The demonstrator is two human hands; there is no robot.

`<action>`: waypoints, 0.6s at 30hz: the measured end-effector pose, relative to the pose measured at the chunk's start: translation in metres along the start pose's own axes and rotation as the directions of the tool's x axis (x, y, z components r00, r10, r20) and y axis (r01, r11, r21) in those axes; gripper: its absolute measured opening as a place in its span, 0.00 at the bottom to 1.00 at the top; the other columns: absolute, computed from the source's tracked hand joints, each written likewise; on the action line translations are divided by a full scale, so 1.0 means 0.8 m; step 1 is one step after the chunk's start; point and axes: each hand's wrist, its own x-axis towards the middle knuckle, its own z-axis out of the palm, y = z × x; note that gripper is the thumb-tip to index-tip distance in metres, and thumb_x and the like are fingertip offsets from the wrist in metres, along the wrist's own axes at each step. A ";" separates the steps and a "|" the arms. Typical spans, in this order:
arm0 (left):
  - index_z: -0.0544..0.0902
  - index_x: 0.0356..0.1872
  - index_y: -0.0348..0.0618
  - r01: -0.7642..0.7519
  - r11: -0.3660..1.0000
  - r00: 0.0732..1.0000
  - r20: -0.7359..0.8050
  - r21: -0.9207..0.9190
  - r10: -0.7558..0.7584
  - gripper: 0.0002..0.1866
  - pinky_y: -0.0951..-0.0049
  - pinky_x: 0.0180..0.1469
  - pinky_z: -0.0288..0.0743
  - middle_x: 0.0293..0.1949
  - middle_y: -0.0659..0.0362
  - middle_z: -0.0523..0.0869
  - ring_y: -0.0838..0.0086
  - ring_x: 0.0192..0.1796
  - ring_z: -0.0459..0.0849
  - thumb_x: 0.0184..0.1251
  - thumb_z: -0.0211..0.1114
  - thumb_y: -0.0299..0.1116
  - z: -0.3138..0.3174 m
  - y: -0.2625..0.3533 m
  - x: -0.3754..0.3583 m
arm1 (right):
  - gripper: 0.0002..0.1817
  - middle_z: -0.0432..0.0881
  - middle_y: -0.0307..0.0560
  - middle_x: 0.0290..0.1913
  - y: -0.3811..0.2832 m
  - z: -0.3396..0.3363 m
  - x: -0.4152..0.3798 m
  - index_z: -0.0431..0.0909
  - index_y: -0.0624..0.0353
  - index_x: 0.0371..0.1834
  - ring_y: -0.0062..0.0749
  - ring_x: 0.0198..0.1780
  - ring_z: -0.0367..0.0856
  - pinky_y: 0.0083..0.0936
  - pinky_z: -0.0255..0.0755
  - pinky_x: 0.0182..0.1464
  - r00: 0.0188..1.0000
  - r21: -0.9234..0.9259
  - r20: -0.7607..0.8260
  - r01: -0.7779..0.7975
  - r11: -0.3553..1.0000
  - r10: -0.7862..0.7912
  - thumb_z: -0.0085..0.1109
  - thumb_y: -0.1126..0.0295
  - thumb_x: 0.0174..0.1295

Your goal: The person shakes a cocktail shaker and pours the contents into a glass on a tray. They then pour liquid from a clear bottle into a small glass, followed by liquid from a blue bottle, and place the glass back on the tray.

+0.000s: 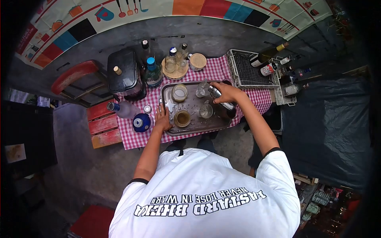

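My right hand (228, 93) is wrapped around a silver cocktail shaker (227, 106), which lies tilted with its upper end close to a clear glass (202, 90). Whether liquid is flowing from it I cannot make out. My left hand (162, 119) has its fingers stretched out over the left rim of the dark tray (198, 131). On the wet tray stand a second clear glass mug (206, 110), a jar-like glass with a pale rim (179, 93) and a round glass with brownish contents (182, 118).
Left of the tray are a blue round bottle (141, 122), a frosted bottle (123, 110) and a black container (124, 73). Behind it stand a green bottle (153, 73), a wooden board (174, 71) with bottles, and a lidded cup (197, 61). A wire basket (242, 67) sits back right.
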 end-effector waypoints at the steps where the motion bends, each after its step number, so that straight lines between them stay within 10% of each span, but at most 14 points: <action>1: 0.43 0.80 0.44 0.003 1.000 1.000 0.004 0.001 -0.003 0.63 0.45 0.78 0.42 0.80 0.45 0.25 0.42 0.81 0.30 0.51 0.78 0.51 0.000 0.000 0.000 | 0.49 0.73 0.63 0.64 -0.003 -0.002 -0.002 0.60 0.49 0.74 0.57 0.62 0.77 0.41 0.72 0.64 1.000 0.000 0.007 -0.018 1.000 0.018 0.75 0.55 0.47; 18: 0.42 0.80 0.43 -0.020 1.000 1.000 -0.003 0.003 0.020 0.63 0.45 0.78 0.42 0.79 0.42 0.23 0.39 0.80 0.33 0.52 0.79 0.47 0.002 -0.003 0.001 | 0.50 0.80 0.61 0.56 -0.032 -0.070 -0.048 0.64 0.48 0.75 0.55 0.59 0.79 0.40 0.73 0.62 0.999 -0.100 -0.010 -0.034 0.994 0.033 0.77 0.57 0.44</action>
